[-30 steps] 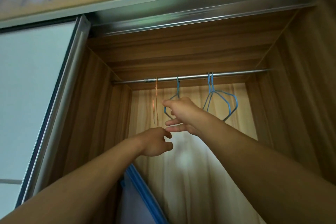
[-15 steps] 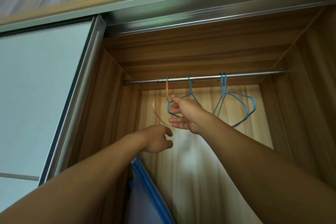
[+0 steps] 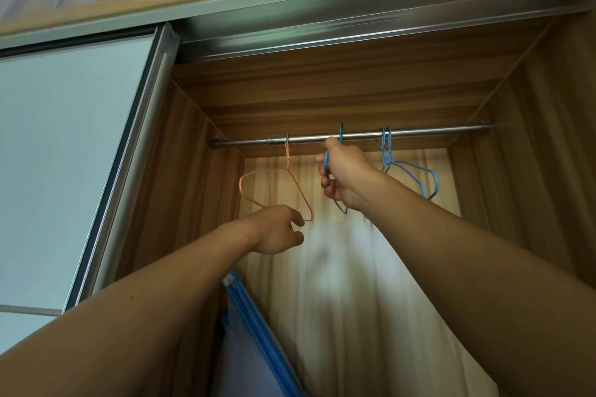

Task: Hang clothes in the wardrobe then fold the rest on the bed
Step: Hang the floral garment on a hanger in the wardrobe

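right hand (image 3: 346,177) grips blue hanger (image 3: 341,131), hook over rail (image 3: 435,133). left hand (image 3: 274,230) fingers (image 3: 290,217) curled by orange hanger (image 3: 246,176); possibly touching, cannot tell

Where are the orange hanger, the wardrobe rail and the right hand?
orange hanger (image 3: 287,156): head view, twisted neck below the hook.
wardrobe rail (image 3: 435,131): head view, bare stretch right of the hangers.
right hand (image 3: 346,177): head view, back of the hand.
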{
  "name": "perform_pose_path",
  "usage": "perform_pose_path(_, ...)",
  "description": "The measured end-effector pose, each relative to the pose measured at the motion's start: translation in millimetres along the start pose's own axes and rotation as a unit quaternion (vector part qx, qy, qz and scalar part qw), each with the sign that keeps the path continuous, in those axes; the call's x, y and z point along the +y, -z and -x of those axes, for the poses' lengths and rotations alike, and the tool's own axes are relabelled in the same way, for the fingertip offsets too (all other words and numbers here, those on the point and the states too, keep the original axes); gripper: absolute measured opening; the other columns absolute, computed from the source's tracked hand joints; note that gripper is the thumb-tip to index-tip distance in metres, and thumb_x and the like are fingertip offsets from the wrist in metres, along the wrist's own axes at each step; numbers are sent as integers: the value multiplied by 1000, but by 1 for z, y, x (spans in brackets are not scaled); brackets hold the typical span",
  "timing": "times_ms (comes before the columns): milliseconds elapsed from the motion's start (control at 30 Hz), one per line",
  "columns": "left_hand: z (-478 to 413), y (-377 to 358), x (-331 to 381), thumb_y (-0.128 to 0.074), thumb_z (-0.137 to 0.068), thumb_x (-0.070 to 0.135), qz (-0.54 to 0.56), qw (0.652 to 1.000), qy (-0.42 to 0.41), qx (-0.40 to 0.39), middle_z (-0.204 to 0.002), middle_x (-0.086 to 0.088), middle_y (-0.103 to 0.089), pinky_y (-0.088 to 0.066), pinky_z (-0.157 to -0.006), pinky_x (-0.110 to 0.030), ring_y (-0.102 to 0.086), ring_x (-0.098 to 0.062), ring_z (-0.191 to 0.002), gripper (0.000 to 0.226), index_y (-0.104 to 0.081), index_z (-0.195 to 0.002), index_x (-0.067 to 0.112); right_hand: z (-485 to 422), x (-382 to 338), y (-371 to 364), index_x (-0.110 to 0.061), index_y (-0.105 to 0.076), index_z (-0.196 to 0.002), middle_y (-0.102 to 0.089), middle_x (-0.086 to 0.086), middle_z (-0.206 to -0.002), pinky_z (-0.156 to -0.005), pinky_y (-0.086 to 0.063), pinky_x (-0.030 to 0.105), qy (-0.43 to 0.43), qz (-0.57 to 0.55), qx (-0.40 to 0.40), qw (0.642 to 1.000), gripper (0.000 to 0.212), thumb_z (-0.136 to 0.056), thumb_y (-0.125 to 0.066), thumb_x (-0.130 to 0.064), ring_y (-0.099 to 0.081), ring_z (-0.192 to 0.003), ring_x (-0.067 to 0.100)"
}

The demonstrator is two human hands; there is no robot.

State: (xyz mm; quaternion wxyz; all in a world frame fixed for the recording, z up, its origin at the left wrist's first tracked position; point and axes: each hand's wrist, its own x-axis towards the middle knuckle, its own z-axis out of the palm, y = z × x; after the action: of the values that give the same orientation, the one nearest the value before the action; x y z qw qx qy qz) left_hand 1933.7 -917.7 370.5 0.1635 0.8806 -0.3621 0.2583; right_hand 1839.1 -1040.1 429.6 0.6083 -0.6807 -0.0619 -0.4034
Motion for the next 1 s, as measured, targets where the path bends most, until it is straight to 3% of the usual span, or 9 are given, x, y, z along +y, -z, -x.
perform_pose_path(300, -1, -11, 5, -55, -99, 31, 37, 999, 3, 16, -135, -2, -61, -47, -103, -33, -57, -21, -121, 49, -49, -146, 20, 16, -8, 37, -13, -63, -91, -51, 3, -63, -49, -38, 24, 21, -16, -10, 1000, 31, -102, -44, -34, -44, -52, 15)
perform_pose_path(500, -1, -31, 1, -56, -98, 31, 94, 994, -14, 62, -125, 3, -61, -49, -91, -28, -60, -17, -111, 52, -46, -147, 20, 82, 29, 62, -14, -61, -86, -51, 5, -61, -49, -35, 27, 26, -2, -50, 998, 25, -96, -47, -32, -43, -51, 18)
perform_pose_path(600, -3, -50, -3, -57, -98, 33, 134, 987, -15, 82, -139, -4, -56, -47, -97, -30, -57, -21, -120, 59, -40, -152, 18, 120, 53, 84, -11, -65, -84, -52, 9, -62, -49, -37, 28, 17, 11, -80, 997, 21, -90, -50, -25, -46, -52, 22)
perform_pose_path(700, 3, -83, -6, -60, -97, 35, 167, 984, 14, 64, -155, -11, -39, -39, -109, -32, -45, -25, -137, 71, -28, -158, 16, 151, 84, 112, -10, -69, -80, -51, 12, -63, -46, -39, 29, -13, -5, -124, 992, 25, -91, -50, -22, -48, -52, 24)
perform_pose_path(767, 12, -109, -4, -62, -96, 38, 193, 980, 23, 38, -156, -4, -33, -31, -113, -27, -37, -21, -142, 73, -27, -158, 18, 164, 107, 133, -9, -72, -82, -49, 13, -63, -46, -39, 29, -40, -12, -168, 985, 30, -95, -48, -23, -49, -53, 24)
perform_pose_path(867, 28, -148, -2, -64, -95, 34, 295, 955, 10, 10, -119, 15, -58, -36, -84, -2, -53, -6, -114, 38, -59, -132, 26, 173, 144, 162, -3, -73, -89, -46, 12, -61, -46, -39, 30, -96, -12, -203, 974, 34, -97, -47, -23, -49, -54, 25)
perform_pose_path(933, 38, -170, -2, -63, -95, 32, 335, 942, 29, -8, -99, 11, -72, -42, -70, -2, -65, -4, -94, 19, -72, -108, 21, 175, 172, 180, -1, -74, -92, -45, 11, -61, -44, -39, 28, -147, -30, -189, 970, 36, -95, -47, -24, -49, -54, 27)
perform_pose_path(1000, 48, -190, -6, -62, -95, 30, 342, 938, 49, -35, -86, 6, -75, -45, -73, -13, -69, -5, -82, 18, -74, -98, 17, 173, 202, 194, 0, -74, -97, -49, 10, -64, -43, -40, 27, -192, -49, -156, 968, 38, -95, -46, -26, -52, -54, 28)
